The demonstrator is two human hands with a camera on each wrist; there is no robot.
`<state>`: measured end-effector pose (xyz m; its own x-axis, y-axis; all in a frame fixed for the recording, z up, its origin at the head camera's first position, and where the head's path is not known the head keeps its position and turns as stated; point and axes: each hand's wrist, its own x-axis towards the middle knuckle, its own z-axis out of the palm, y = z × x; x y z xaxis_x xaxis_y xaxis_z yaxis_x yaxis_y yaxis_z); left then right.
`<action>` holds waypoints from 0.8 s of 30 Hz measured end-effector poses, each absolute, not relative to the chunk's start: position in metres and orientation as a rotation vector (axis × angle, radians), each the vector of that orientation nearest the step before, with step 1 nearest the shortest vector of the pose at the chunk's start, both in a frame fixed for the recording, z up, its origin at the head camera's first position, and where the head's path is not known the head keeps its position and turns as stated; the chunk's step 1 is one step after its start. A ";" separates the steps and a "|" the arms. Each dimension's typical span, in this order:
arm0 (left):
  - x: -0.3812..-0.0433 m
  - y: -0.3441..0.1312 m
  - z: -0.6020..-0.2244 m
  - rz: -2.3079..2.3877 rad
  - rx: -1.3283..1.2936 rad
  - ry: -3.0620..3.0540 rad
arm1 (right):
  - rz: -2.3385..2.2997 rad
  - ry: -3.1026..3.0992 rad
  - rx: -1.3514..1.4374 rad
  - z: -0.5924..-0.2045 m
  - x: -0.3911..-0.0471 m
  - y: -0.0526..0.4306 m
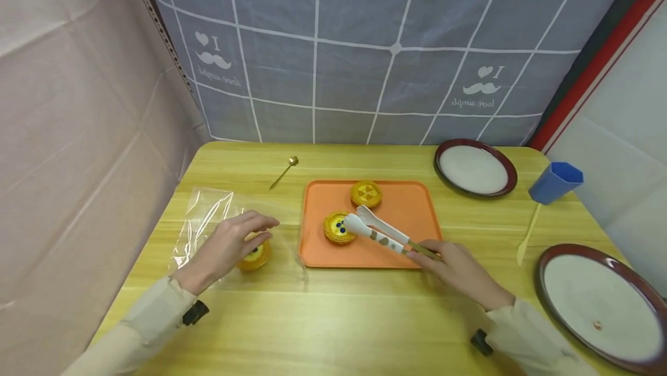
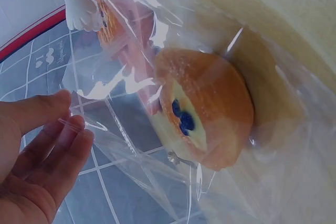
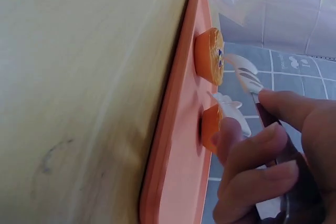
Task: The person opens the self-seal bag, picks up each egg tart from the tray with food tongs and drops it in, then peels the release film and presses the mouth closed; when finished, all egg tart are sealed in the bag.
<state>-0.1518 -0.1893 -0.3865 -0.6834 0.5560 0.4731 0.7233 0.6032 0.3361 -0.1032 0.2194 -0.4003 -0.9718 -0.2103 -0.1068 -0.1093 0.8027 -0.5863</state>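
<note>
My left hand point(image 1: 229, 245) pinches the edge of a clear plastic bag point(image 1: 205, 214) between thumb and fingers. Inside the bag sits an egg tart point(image 2: 210, 108) with blueberries on its pale filling; in the head view the hand partly covers it. My right hand point(image 1: 458, 269) grips a pair of tongs point(image 1: 383, 231) with white paw-shaped tips and gold-coloured handles. Their tips are spread apart over an orange tray point(image 1: 406, 199), right by a blueberry-topped tart point(image 1: 336, 231). Behind that one, another tart point(image 1: 366, 193) with yellow wedge pieces on top lies on the tray.
A small gold spoon point(image 1: 283, 173) lies behind the bag. Toward the right are a dark-rimmed plate point(image 1: 474, 167), a blue cup point(image 1: 554, 183), a pale yellow knife point(image 1: 528, 234) and a nearer dark-rimmed plate point(image 1: 599, 300) with a crumb on it. A grey checked cloth point(image 1: 344, 75) hangs behind the table.
</note>
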 end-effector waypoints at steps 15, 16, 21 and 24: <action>-0.154 -0.195 -0.384 -0.745 -1.043 -2.486 | -0.940 2.716 -0.265 -0.396 -0.111 0.209; -0.154 -0.196 -0.384 -0.745 -1.041 -2.488 | -0.959 2.707 -0.253 -0.397 -0.110 0.210; -0.153 -0.198 -0.384 -0.696 -1.018 -2.485 | -1.094 2.643 -0.204 -0.403 -0.106 0.214; -0.153 -0.198 -0.384 -0.681 -1.014 -2.483 | -1.171 2.604 -0.201 -0.403 -0.104 0.216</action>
<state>-0.1530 -0.1982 -0.3838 -0.6716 0.5447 0.5024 0.7247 0.6241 0.2921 -0.1039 0.2158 -0.4026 -0.9515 -0.2383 -0.1946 -0.0126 0.6621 -0.7493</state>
